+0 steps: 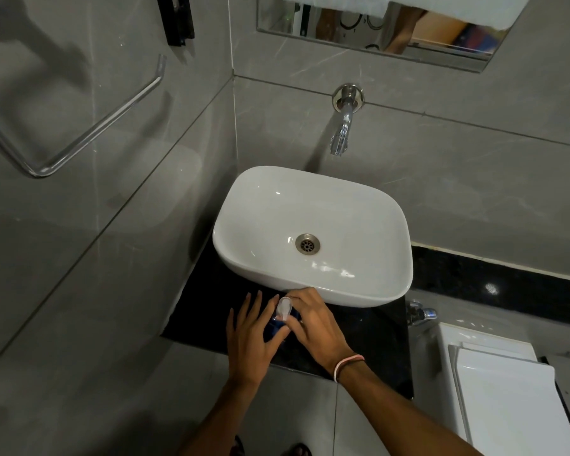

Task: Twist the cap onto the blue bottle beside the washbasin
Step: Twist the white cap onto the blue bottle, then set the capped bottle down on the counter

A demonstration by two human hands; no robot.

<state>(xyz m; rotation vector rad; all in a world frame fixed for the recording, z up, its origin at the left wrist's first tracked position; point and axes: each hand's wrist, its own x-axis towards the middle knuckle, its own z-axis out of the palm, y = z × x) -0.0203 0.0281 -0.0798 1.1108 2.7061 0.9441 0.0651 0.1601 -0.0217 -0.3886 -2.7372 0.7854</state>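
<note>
Steadying the bottle (278, 327) on the black counter (369, 337), just in front of the basin (313, 232), the left hand (252, 337) lies against its side, fingers straight and spread, apparently to stop it turning. Right hand (313, 320), wrist bent inward, pinches the clear cap (283, 307) on top, probably mid-twist; thread engagement is hidden.

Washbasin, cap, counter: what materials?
Washbasin: glazed white ceramic by its look, glossy highlights. Cap: translucent plastic, probably; it looks cloudy and see-through. Counter: polished black stone, perhaps granite; dark, faintly speckled sheen.
</note>
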